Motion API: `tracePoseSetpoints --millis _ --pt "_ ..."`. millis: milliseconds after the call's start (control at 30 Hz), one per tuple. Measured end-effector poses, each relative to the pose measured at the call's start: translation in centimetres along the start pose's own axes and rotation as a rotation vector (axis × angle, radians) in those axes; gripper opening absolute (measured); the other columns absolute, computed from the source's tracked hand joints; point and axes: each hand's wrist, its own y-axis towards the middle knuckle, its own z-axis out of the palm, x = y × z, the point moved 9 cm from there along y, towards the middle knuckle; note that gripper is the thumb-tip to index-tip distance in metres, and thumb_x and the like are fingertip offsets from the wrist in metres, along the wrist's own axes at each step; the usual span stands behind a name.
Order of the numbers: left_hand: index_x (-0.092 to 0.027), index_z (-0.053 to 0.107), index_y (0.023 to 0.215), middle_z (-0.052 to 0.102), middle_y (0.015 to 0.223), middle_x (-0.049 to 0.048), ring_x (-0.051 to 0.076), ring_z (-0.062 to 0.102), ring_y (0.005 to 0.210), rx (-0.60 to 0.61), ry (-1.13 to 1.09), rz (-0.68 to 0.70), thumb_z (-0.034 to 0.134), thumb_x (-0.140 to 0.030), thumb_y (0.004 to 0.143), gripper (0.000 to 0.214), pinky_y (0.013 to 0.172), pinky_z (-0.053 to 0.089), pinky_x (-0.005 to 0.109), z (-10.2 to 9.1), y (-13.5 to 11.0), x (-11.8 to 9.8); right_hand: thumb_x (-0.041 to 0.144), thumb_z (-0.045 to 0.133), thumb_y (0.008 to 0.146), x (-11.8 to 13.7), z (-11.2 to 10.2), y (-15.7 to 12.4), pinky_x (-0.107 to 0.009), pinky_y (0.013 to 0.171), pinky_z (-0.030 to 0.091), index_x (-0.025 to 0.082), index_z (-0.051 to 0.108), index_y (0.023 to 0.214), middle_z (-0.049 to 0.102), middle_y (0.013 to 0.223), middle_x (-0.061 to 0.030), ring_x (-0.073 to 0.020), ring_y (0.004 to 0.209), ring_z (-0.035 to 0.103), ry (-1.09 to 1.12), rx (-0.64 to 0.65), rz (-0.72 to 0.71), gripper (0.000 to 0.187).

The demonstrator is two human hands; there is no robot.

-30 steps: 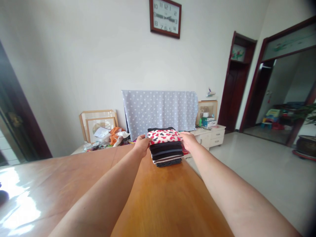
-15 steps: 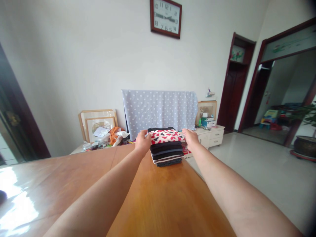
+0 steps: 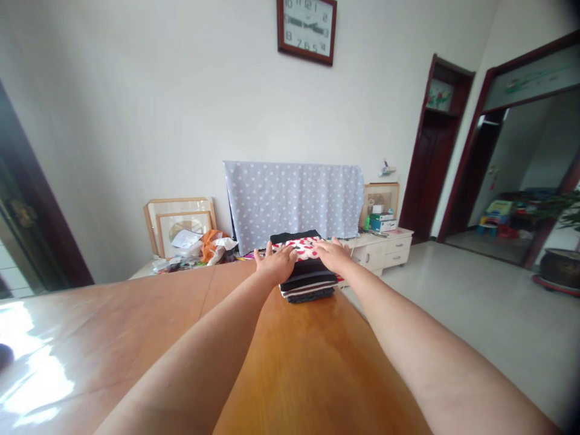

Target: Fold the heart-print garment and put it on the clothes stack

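A stack of folded clothes [image 3: 310,284] sits near the far end of the wooden table [image 3: 290,362], mostly dark pieces with a few white and brown edges. On its top lies a folded white cloth with red and black hearts [image 3: 301,246], and black fabric [image 3: 294,236] shows behind it. My left hand [image 3: 276,261] rests on the left part of the heart-print cloth, fingers spread. My right hand [image 3: 334,255] lies on the right part, fingers stretched out and flat. Both hands cover portions of the print.
Behind the table, a low white cabinet [image 3: 394,246] carries boxes [image 3: 382,222]. A polka-dot cloth [image 3: 294,202] covers a wide flat object. Picture frames [image 3: 181,208] and an orange-and-white heap [image 3: 215,244] are to the left. A potted plant [image 3: 562,266] stands at right.
Both hands have moved inward from the sides of the heart-print cloth onto its top. Their fingers have let go of its edges and spread flat. The stack stays in place.
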Motion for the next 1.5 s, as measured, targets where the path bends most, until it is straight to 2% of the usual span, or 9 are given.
tracePoseSetpoints --millis 167,333,467,567,633,833,1000,1267,1500 --pt "-0.035 0.074 0.100 0.064 0.139 0.0005 0.036 0.006 0.156 -0.020 0.043 -0.015 0.073 -0.040 0.083 0.018 0.117 -0.012 0.065 0.3 0.4 0.8 0.031 0.069 0.082 0.0 0.3 0.0 -0.054 0.122 0.009 0.033 0.079 0.087 0.070 0.126 0.0059 -0.0301 0.144 0.033 -0.102 -0.011 -0.058 0.012" --pt "-0.038 0.070 0.113 0.057 0.147 0.0008 0.038 0.015 0.154 -0.062 0.122 0.011 0.066 -0.048 0.087 0.028 0.118 -0.003 0.065 -0.5 -0.1 0.3 0.033 0.070 0.082 0.7 -1.1 -0.2 -0.043 0.119 0.025 0.032 0.078 0.094 0.072 0.123 0.0026 -0.0263 0.135 0.045 -0.009 -0.067 -0.046 0.015" --pt "-0.034 0.065 0.124 0.055 0.149 0.0073 0.037 0.022 0.152 -0.181 0.120 0.007 0.060 -0.050 0.092 0.036 0.120 0.008 0.060 -3.9 -2.3 0.4 0.036 0.062 0.089 1.2 -3.8 -1.9 -0.038 0.112 0.035 0.029 0.075 0.109 0.072 0.121 -0.0032 -0.0250 0.126 0.054 -0.002 -0.181 -0.051 0.025" --pt "-0.029 0.068 0.115 0.064 0.137 0.0119 0.036 0.035 0.146 -0.278 0.074 -0.088 0.062 -0.045 0.090 0.031 0.117 0.025 0.052 -7.0 -5.3 2.0 0.037 0.061 0.089 0.7 -5.6 -4.9 -0.036 0.103 0.042 0.028 0.074 0.109 0.074 0.111 -0.0054 -0.0254 0.113 0.061 -0.039 -0.293 -0.028 0.025" --pt "-0.027 0.070 0.107 0.069 0.127 0.0119 0.033 0.047 0.138 -0.290 0.032 -0.142 0.064 -0.043 0.089 0.025 0.109 0.038 0.043 -8.5 -7.7 3.0 0.036 0.058 0.091 0.9 -5.6 -7.3 -0.035 0.099 0.045 0.028 0.074 0.108 0.074 0.109 -0.0053 -0.0248 0.109 0.063 -0.110 -0.294 -0.062 0.025" --pt "-0.025 0.072 0.096 0.077 0.105 0.0107 0.032 0.066 0.115 -0.205 0.142 -0.266 0.052 -0.048 0.092 0.031 0.090 0.049 0.036 -10.4 -15.7 5.5 0.034 0.053 0.091 3.2 -2.1 -15.2 -0.032 0.093 0.047 0.026 0.074 0.101 0.074 0.106 -0.0059 -0.0237 0.104 0.066 -0.126 -0.139 -0.145 0.025" --pt "-0.021 0.071 0.099 0.076 0.112 0.0126 0.031 0.068 0.113 -0.149 0.225 -0.275 0.041 -0.053 0.095 0.044 0.095 0.049 0.036 -11.9 -21.2 7.0 0.033 0.044 0.094 6.4 2.7 -21.7 -0.027 0.069 0.042 0.023 0.069 0.080 0.072 0.084 -0.0034 -0.0205 0.081 0.065 -0.146 0.093 -0.104 0.030" --pt "-0.026 0.070 0.095 0.078 0.108 0.0064 0.030 0.070 0.112 -0.190 0.255 -0.364 0.044 -0.055 0.090 0.039 0.093 0.052 0.035 -18.7 -29.6 7.4 0.029 0.052 0.087 10.2 8.9 -30.6 -0.025 0.059 0.032 0.022 0.064 0.069 0.073 0.078 -0.0029 -0.0179 0.074 0.064 -0.191 0.305 0.044 0.022" --pt "-0.024 0.071 0.097 0.078 0.109 0.0077 0.031 0.070 0.112 -0.201 0.323 -0.381 0.043 -0.056 0.089 0.043 0.095 0.052 0.036 -23.6 -34.5 7.1 0.030 0.053 0.088 12.3 10.2 -34.5 -0.028 0.056 0.027 0.024 0.067 0.076 0.074 0.084 -0.0038 -0.0191 0.073 0.064 -0.357 0.330 0.071 0.020"
